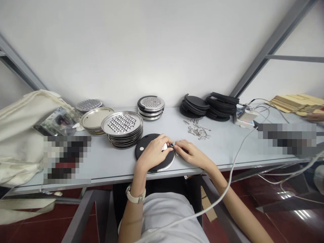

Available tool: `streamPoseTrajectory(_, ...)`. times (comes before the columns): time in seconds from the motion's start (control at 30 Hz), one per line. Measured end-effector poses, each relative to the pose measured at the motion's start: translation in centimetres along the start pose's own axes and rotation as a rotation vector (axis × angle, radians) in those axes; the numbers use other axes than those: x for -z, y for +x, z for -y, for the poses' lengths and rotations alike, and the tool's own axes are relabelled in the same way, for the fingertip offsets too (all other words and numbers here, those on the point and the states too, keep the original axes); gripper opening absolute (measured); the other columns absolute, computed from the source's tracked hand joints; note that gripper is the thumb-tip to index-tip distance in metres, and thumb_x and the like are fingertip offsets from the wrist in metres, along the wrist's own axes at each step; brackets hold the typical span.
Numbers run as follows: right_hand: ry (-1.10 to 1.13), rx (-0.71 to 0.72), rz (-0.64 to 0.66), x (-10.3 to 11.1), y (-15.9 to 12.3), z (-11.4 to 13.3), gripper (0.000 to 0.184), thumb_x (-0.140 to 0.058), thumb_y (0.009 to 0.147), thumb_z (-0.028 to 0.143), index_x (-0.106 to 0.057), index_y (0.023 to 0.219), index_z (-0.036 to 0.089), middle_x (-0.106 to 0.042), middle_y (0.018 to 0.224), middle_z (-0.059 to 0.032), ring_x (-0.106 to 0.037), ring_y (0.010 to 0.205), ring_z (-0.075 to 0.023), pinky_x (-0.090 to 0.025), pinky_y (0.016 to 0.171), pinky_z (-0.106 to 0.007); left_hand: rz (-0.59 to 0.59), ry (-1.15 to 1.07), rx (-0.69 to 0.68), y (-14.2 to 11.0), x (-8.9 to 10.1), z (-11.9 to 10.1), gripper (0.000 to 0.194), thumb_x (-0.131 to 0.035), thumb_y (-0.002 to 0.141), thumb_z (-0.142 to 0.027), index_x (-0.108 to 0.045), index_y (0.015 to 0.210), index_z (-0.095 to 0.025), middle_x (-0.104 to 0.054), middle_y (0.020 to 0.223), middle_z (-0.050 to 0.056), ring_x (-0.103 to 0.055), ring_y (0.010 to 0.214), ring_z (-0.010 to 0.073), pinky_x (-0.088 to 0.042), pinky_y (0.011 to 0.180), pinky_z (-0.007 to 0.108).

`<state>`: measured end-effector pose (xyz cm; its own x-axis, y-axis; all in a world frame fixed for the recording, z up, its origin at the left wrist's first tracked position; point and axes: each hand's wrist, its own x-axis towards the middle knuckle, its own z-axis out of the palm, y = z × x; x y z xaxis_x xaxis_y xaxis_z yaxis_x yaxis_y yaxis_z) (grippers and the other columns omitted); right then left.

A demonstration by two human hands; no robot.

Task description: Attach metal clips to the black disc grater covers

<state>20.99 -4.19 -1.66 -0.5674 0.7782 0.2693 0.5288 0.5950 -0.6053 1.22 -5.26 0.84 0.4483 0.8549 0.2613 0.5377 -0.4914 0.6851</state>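
A black round disc [146,158] with a silvery rim at its right lies near the table's front edge. My left hand [155,153] is over it, fingers curled towards the right rim. A white patch shows beside the left thumb; what it is I cannot make out. At that same rim my right hand [191,154] pinches with thumb and forefinger. A small metal wire clip [171,145] shows between the two hands' fingertips, partly hidden. Several loose wire clips [196,130] are scattered behind the right hand.
Stacked metal grater plates [123,124] stand left of the disc, with plain metal discs [97,116] beyond. Black-rimmed graters [152,103] are at the back. Black discs [196,103] and black rings [222,106] stand right. A white cable [236,158] crosses the table. Another person's hand [316,115] shows far right.
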Motion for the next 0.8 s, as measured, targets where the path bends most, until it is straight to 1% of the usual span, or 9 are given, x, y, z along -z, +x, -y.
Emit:
streamPoseTrajectory(0.17,0.037,-0.046,-0.02,-0.06,-0.14,0.05,0.027,-0.039,0.098,0.032,-0.049,0.077,0.02,-0.054,0.071,-0.0001,-0.049,0.07,-0.0151,-0.039,0.068,-0.027,-0.002,0.005,-0.001,0.0,-0.06,0.09,0.008,-0.058,0.086,-0.02,-0.06,0.094,-0.021,-0.061,0.098,0.001,-0.059,0.09,0.018,-0.044,0.087,0.031)
streamPoseTrajectory(0.33,0.047,-0.058,-0.02,-0.12,-0.2,-0.06,0.026,-0.039,0.098,0.033,-0.049,0.077,0.019,-0.052,0.07,0.0,-0.048,0.069,-0.0152,-0.039,0.066,-0.027,-0.005,0.007,-0.002,-0.02,-0.08,0.05,0.005,-0.058,0.086,-0.02,-0.059,0.091,-0.02,-0.06,0.098,0.001,-0.059,0.089,0.0175,-0.044,0.087,0.031)
streamPoseTrajectory(0.47,0.057,-0.079,-0.024,-0.08,-0.24,-0.08,0.027,-0.041,0.097,0.035,-0.047,0.076,0.02,-0.049,0.067,0.0015,-0.046,0.064,-0.0142,-0.038,0.064,-0.026,-0.004,0.011,0.002,-0.02,-0.03,-0.01,0.006,-0.058,0.086,-0.02,-0.059,0.092,-0.021,-0.06,0.097,0.002,-0.059,0.089,0.0179,-0.044,0.087,0.031)
streamPoseTrajectory(0.7,0.036,-0.064,-0.025,-0.06,-0.21,-0.06,0.026,-0.039,0.098,0.033,-0.048,0.077,0.019,-0.052,0.072,0.0,-0.049,0.071,-0.0149,-0.039,0.068,-0.027,-0.002,0.008,0.001,-0.06,-0.04,-0.01,0.007,-0.058,0.086,-0.02,-0.06,0.093,-0.02,-0.06,0.098,0.002,-0.059,0.089,0.0181,-0.044,0.087,0.032)
streamPoseTrajectory(0.8,0.033,-0.071,-0.018,-0.08,-0.17,-0.03,0.027,-0.039,0.098,0.034,-0.048,0.078,0.019,-0.051,0.07,0.0007,-0.047,0.069,-0.0144,-0.038,0.067,-0.026,-0.001,0.008,0.0,-0.06,-0.02,-0.01,0.008,-0.058,0.086,-0.019,-0.06,0.094,-0.02,-0.06,0.098,0.001,-0.059,0.089,0.0178,-0.044,0.086,0.031)
